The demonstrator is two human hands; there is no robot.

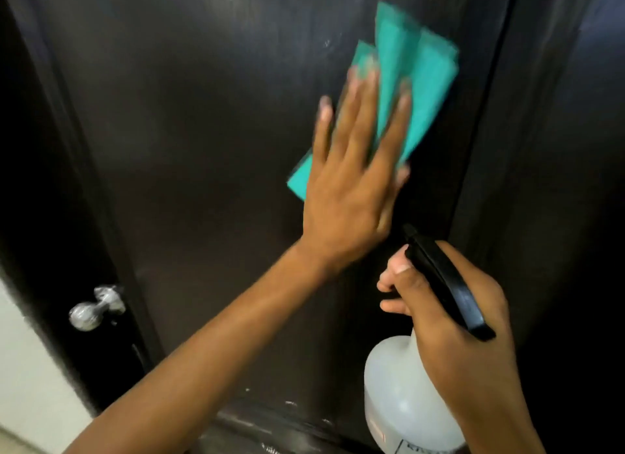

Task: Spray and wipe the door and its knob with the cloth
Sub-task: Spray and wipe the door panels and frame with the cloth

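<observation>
Left hand (351, 183), fingers spread flat, presses the folded teal cloth (409, 91) against the dark wooden door (203, 149) to wipe; right hand (453, 325) grips the translucent spray bottle (395, 396) ready below it; silver knob (96, 306) lower left.

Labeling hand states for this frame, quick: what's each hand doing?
Left hand: open, straight fingers pressing the folded teal cloth flat against the dark wooden door.
Right hand: closed around the translucent plastic spray bottle, at its black trigger head.

Left hand (351, 186) flat, right hand (463, 328) curled.
</observation>
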